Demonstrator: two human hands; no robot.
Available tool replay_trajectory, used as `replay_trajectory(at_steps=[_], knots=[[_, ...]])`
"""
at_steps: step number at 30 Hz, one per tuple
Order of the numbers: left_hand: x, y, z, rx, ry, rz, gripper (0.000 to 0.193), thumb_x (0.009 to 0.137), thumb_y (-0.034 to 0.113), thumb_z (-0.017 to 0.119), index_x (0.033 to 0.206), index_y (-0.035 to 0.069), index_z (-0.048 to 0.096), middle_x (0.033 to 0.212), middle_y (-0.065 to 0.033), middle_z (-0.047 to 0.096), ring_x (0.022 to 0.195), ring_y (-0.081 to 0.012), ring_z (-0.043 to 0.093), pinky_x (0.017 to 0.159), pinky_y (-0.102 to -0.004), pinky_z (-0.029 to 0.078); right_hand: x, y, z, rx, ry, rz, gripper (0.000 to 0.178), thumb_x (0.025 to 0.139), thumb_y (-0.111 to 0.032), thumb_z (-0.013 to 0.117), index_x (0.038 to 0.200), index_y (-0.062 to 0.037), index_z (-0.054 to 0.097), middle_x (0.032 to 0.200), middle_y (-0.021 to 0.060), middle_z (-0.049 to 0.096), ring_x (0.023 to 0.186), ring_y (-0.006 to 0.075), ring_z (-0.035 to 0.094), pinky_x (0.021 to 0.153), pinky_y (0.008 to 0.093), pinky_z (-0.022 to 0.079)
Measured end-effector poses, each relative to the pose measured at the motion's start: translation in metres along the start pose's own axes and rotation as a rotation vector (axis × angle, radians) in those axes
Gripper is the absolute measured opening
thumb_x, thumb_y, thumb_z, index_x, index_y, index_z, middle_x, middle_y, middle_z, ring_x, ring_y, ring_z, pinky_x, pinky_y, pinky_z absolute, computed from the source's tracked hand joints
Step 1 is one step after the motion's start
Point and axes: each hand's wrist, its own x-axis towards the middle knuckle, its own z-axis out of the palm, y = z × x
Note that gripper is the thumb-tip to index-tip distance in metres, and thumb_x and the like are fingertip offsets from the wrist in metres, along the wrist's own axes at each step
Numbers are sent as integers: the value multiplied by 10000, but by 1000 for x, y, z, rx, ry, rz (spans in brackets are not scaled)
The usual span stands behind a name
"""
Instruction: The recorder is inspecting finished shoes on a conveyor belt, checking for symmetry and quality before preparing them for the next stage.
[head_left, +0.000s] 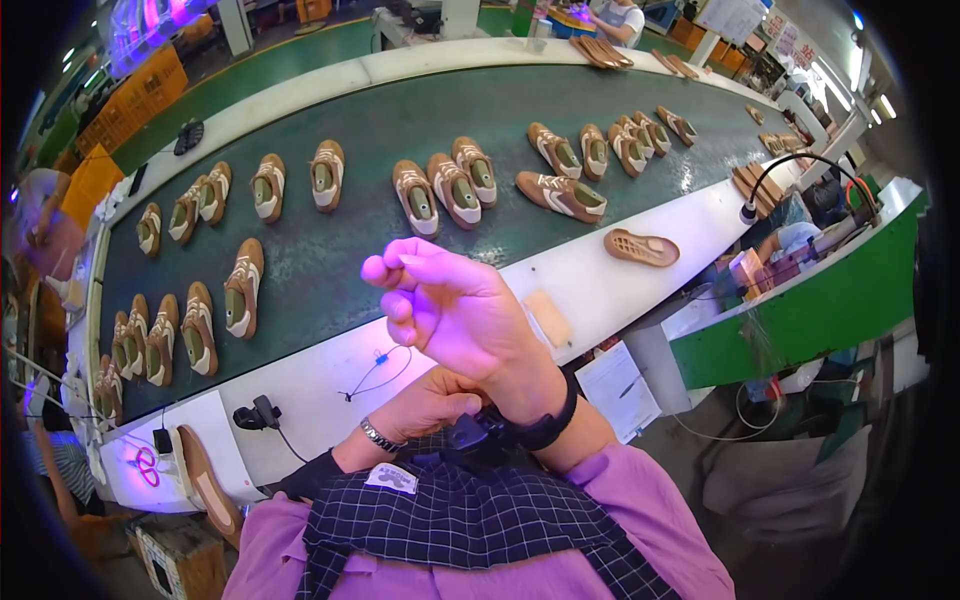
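My right hand (455, 312) is raised palm-up over the front edge of the conveyor, its fingers loosely bent, apart and holding nothing. Around that wrist sits a black strap (556, 424) carrying a small black device (474, 436). Against the inner side of the same wrist, my left hand (428, 408) is closed beside the strap; its fingertips are hidden, so what they pinch cannot be made out. A metal-banded watch (378, 434) is on my left wrist. Beyond my hands, brown-and-cream sneakers (455, 190) stand in loose groups on the dark green belt (330, 255).
On the white ledge lie a brown sole (641, 248), a tan pad (547, 318), a thin cable (380, 372) and a black clip-like device (258, 414). Pink-handled scissors (146, 466) lie at left. A green-sided bench (800, 310) stands right; a co-worker (620, 20) sits across the belt.
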Motion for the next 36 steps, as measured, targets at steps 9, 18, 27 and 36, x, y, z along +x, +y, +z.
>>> replay_trajectory(at_steps=[9, 18, 27, 36], knots=[[12, -4, 12, -202, 138, -5, 273, 874, 101, 592, 1110, -32, 560, 1034, -76, 634, 932, -115, 610, 790, -232, 502, 23, 1, -45, 146, 36, 93, 108, 865, -140, 542, 926, -55, 567, 949, 64, 581, 660, 104, 536, 561, 251, 453], [16, -21, 2, -457, 182, -81, 266, 873, 82, 583, 1103, -46, 544, 995, -108, 644, 856, -155, 653, 765, -262, 544, 31, 5, -74, 182, 186, 107, 143, 844, -135, 559, 935, -25, 567, 858, 31, 600, 620, 87, 526, 557, 246, 456], [18, -33, -7, -364, 117, -40, 259, 856, 61, 600, 1083, -56, 556, 992, -95, 637, 861, -144, 637, 791, -250, 517, 22, -3, -64, 184, 177, 83, 121, 846, -138, 557, 919, -41, 560, 869, 37, 593, 619, 104, 521, 557, 255, 449], [16, -4, 18, 241, 215, 136, 292, 796, 37, 651, 1079, 10, 585, 956, -52, 636, 854, -101, 605, 749, -215, 479, -6, 0, -27, 115, 114, 45, 67, 851, -120, 546, 899, -73, 543, 939, 73, 585, 645, 121, 515, 520, 254, 415]])
